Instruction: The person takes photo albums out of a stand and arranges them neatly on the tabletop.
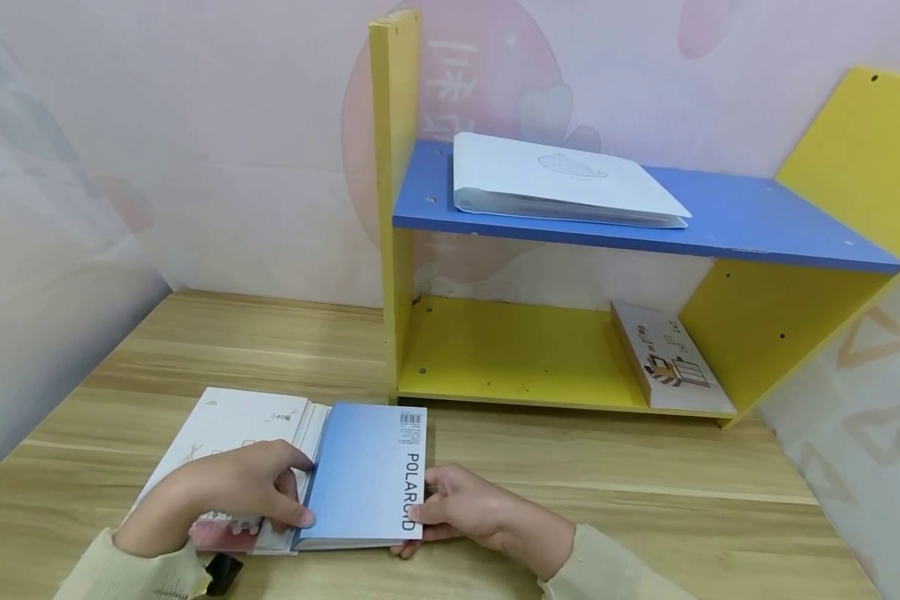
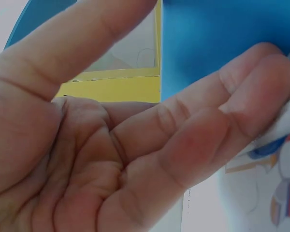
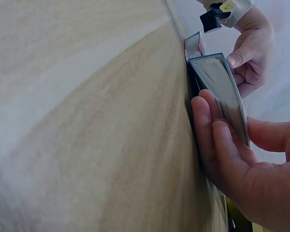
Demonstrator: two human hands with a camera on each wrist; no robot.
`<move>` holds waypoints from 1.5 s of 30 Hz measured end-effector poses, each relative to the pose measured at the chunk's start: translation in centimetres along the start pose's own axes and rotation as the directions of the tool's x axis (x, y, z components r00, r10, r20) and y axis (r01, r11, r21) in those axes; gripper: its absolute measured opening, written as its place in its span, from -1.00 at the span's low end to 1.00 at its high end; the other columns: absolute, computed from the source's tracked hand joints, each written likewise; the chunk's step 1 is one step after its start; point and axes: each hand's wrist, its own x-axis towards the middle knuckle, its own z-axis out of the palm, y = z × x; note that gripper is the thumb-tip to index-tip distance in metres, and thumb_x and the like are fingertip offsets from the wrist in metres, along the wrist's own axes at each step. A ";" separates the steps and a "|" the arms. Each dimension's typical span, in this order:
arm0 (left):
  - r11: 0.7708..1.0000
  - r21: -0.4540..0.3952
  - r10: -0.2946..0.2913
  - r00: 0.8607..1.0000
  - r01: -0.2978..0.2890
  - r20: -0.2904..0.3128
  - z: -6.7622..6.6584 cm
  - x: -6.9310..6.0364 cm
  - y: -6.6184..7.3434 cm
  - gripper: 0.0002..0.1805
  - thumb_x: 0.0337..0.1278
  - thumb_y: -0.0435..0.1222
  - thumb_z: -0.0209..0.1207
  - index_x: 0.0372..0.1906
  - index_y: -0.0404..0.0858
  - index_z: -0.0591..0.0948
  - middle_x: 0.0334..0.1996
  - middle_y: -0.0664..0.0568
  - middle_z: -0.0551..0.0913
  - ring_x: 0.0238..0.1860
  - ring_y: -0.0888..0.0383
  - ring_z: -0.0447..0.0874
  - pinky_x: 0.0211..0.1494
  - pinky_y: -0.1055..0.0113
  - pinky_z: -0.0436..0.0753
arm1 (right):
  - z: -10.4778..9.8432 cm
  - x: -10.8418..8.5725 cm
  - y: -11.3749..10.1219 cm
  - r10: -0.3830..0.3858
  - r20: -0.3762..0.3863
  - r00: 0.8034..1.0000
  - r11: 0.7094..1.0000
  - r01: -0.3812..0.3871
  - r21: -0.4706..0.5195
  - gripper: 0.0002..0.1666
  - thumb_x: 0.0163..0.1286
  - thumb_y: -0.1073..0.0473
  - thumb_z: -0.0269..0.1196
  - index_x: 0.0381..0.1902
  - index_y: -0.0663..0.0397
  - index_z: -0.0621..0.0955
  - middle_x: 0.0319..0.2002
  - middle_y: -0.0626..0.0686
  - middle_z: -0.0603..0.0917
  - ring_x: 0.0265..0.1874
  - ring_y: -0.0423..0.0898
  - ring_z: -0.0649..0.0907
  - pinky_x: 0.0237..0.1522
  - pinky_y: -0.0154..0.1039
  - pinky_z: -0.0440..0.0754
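Note:
A blue-to-white album lettered POLAROID (image 1: 367, 467) lies at the front of the wooden table, against a white album with printed drawings (image 1: 251, 408) on its left. My right hand (image 1: 468, 508) pinches the blue album's right edge, thumb on the cover and fingers underneath. In the right wrist view the album's pages (image 3: 224, 87) show between its covers, close to the tabletop. My left hand (image 1: 243, 483) lies over the white album, its thumb touching the blue cover's left edge. In the left wrist view its fingers (image 2: 198, 140) are loosely bent beside the blue cover (image 2: 208, 43).
A yellow and blue shelf unit (image 1: 525, 400) stands behind. On its blue board (image 1: 765, 217) lies a white album with a whale drawing (image 1: 562, 179). A box-like book with a truck picture (image 1: 671, 358) lies on the lower level, at the right.

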 end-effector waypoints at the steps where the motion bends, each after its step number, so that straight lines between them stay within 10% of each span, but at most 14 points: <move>1: 1.000 0.001 -0.007 1.000 0.007 -0.001 0.0 0.0 0.0 -0.20 0.02 -0.15 0.44 0.17 -0.68 0.43 -0.64 0.06 0.65 -0.57 0.19 0.54 -0.27 0.42 0.46 | 0.1 0.0 0.0 0.001 -0.001 1.000 1.000 -0.001 -0.001 -0.73 0.46 0.42 0.09 0.07 0.35 0.53 -0.17 0.47 0.71 -0.23 0.18 0.79 0.01 -0.08 0.72; 17: 0.999 -0.046 0.018 0.999 -0.016 0.035 -0.2 0.0 -0.3 -0.22 0.07 -0.16 0.42 0.17 -0.70 0.42 -0.61 0.01 0.70 -0.53 0.19 0.58 -0.22 0.43 0.50 | -0.1 -0.2 -0.6 0.008 -0.101 0.995 0.993 -0.020 -0.118 -0.72 0.28 0.50 0.26 -0.04 0.40 0.61 -0.21 0.33 0.76 -0.31 0.09 0.79 -0.10 -0.14 0.75; 45: 0.999 -0.034 -0.007 1.000 0.006 -0.023 0.3 -0.1 0.1 -0.29 0.05 -0.21 0.42 0.15 -0.66 0.46 -0.64 0.02 0.66 -0.59 0.18 0.51 -0.34 0.42 0.45 | -3.0 -1.9 -1.4 0.051 -0.061 0.997 0.983 -0.061 -0.176 -0.49 0.34 0.28 0.27 0.23 0.34 0.52 -0.14 0.27 0.77 -0.26 -0.05 0.77 0.01 -0.17 0.70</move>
